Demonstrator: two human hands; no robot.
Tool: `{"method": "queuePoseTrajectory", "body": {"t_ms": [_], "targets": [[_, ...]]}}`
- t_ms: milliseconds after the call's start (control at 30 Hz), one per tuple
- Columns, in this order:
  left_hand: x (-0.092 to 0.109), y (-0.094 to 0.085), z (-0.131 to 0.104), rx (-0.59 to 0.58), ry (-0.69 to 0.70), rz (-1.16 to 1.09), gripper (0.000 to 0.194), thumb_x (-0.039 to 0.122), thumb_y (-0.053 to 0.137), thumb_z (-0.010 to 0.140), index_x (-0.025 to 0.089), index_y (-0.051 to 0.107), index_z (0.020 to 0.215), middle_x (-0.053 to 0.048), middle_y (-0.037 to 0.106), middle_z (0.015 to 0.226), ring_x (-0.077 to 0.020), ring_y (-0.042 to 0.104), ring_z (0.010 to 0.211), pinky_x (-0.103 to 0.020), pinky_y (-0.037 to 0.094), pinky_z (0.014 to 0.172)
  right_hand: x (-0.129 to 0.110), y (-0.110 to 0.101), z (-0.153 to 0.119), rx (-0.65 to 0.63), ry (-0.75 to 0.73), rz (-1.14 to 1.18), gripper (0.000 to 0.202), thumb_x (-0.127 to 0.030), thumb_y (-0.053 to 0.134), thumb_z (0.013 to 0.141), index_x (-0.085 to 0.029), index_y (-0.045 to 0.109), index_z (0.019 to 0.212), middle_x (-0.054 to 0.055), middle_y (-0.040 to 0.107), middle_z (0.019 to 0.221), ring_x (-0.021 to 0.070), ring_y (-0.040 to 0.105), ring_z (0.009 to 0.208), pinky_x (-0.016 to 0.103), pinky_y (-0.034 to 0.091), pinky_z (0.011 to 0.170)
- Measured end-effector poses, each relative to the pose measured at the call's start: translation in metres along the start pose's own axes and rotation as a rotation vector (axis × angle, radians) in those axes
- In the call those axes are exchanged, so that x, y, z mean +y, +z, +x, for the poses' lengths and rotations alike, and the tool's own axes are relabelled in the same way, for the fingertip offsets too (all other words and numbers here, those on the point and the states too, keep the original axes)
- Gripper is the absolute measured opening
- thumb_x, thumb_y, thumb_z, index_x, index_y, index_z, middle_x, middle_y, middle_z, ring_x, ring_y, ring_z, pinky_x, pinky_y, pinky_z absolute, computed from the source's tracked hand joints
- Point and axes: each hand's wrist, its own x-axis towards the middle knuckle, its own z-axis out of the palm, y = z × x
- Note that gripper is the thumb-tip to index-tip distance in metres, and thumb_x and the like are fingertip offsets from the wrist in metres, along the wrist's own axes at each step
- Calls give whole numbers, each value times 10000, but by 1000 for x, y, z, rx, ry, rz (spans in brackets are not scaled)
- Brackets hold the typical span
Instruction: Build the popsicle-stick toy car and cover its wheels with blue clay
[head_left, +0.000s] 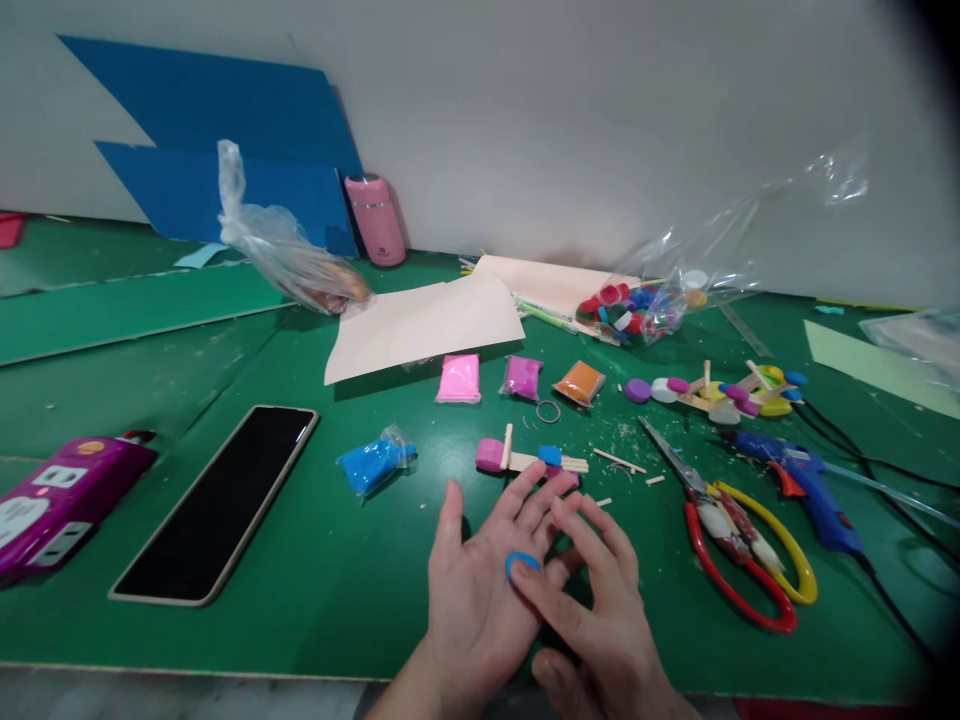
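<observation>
My left hand [480, 590] lies palm up with its fingers stretched out. A small flattened piece of blue modelling clay [523, 562] rests on its palm. My right hand [600, 610] reaches over from the right, one fingertip pressing on the clay, its other fingers apart over the left fingers. Just beyond the fingertips is a small craft-stick piece [525, 461] with pink and blue clay on it, partly hidden. To the left sits an opened packet of blue clay [375, 463]. Pink [458, 379], purple [523, 377] and orange clay packets [579, 382] lie farther back.
Scissors [720, 520] and a blue glue gun [802, 470] with its cord lie right. Behind them is a finished-looking stick-and-clay piece [712, 390]. A phone [217, 510] and purple power strip [71, 505] lie left. Bottle caps in a bag [637, 310] and a pink bottle [376, 222] stand behind.
</observation>
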Motion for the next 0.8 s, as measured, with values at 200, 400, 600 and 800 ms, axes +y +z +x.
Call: {"method": "queuePoseTrajectory", "body": {"t_ms": [200,400,600,800], "targets": [[1,1,-1,7,-8,-38,720,602,241,804,88,335,1299,-174,411,1319,-291,313,1243,-414,202,1012,1,-5,2,-58,-59,-59,362,-367,538,741,-335,584,1099,79,299,1357,376,332,1170,557,353,836],[1,0,-5,-12,-39,-54,737,620,244,791,103,315,1312,-180,372,1344,-301,328,1229,-443,198,1004,3,8,0,126,-6,-45,306,-421,416,811,-344,621,1024,53,400,1292,331,389,1144,514,369,833],[-1,-1,-2,-17,-25,-87,687,579,257,813,82,375,1273,-188,444,1276,-311,292,1249,-456,220,993,22,23,-10,105,150,-75,546,-498,548,727,-294,466,1228,79,525,1173,285,537,985,404,474,722],[-2,-2,-3,-1,-7,-56,637,557,262,825,94,446,1221,-178,494,1225,-308,321,1235,-459,243,983,24,25,-9,129,184,-65,553,-479,529,752,-296,421,1262,80,529,1174,276,564,943,391,488,678]]}}
